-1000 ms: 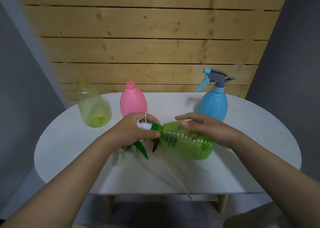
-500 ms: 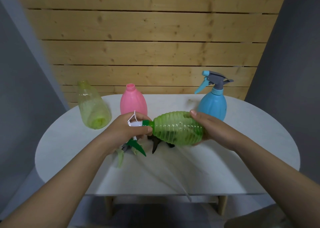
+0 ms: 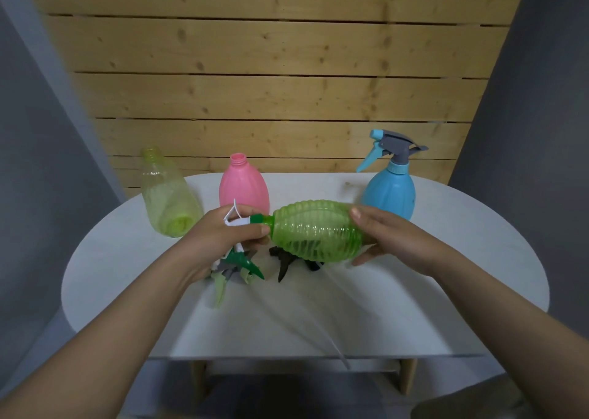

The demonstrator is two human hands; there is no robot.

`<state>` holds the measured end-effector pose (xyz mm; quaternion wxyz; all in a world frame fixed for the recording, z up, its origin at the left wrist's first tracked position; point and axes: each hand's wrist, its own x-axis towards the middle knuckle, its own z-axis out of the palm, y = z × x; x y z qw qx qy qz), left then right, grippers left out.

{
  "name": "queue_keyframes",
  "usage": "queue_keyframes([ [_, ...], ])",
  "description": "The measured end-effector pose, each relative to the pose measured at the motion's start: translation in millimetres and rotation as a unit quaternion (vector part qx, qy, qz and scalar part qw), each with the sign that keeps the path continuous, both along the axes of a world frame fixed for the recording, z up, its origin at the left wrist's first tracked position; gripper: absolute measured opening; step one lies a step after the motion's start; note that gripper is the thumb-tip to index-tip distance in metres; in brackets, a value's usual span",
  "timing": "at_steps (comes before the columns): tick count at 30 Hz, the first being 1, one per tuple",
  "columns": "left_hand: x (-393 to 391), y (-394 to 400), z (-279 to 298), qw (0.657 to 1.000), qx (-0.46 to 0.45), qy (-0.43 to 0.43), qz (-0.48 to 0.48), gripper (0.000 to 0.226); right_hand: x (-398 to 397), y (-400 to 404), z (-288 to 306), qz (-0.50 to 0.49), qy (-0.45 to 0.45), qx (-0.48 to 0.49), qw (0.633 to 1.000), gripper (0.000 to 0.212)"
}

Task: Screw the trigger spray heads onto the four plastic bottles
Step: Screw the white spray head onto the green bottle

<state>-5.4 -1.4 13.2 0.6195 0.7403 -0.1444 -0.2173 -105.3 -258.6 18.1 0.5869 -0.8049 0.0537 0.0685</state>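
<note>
Over white table (image 3: 414, 291): ribbed translucent green bottle (image 3: 318, 233), seemingly empty.

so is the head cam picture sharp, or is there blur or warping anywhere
Head view: dim, soft light, no glare; the green bottle and both hands, left hand, right hand, read fairly clearly; the spray heads lying on the table are smeared; wide-angle warping bends the wall planks and tilts the yellow bottle at the edge.

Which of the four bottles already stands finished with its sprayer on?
The blue bottle, far right: it stands upright wearing a trigger head. The pink and yellow ones have bare necks.
</note>
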Motion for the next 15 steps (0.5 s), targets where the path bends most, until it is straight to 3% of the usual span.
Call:
queue_keyframes([
  [3, 1.0, -0.6, 0.6, 1.0, -0.005, 0.02, 0.011, 0.034, -1.0, -2.2, 0.0, 0.011, -0.035, 0.054, 0.998, 0.067],
  [8, -2.5, 3.8, 4.6, 0.998, 0.042, -0.022, -0.032, 0.031, 0.7, -1.8, 0.5, -0.002, -0.056, 0.034, 0.998, 0.049],
  [15, -5.8, 4.1, 5.0, 0.994, 0.073, -0.069, -0.05, 0.031, 0.5, 4.9, -1.1, -0.027, -0.028, -0.011, 0.999, 0.062],
])
